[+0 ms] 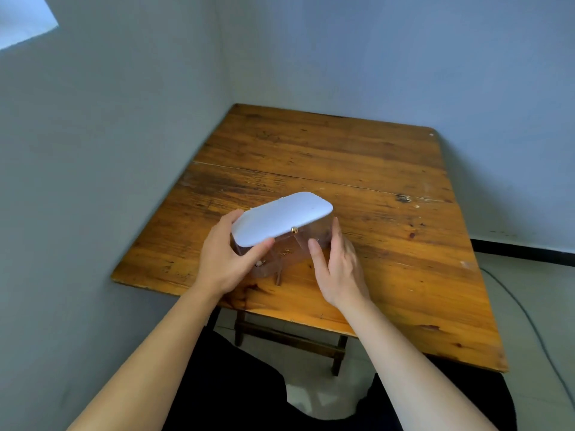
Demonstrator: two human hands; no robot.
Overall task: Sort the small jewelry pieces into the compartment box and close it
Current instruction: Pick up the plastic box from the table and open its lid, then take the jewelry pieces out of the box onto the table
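A clear compartment box stands on the wooden table near its front left edge. Its white lid, with a small gold knob at the front, hangs tilted over the box, with a gap still showing at the front. My left hand grips the lid's left end, thumb under the rim. My right hand is pressed against the box's right side, fingers along the clear wall. Small gold jewelry pieces show faintly through the wall inside.
The table stands in a corner, with walls close on the left and behind. A dark cable runs over the floor to the right. My dark-clothed legs are below the table's front edge.
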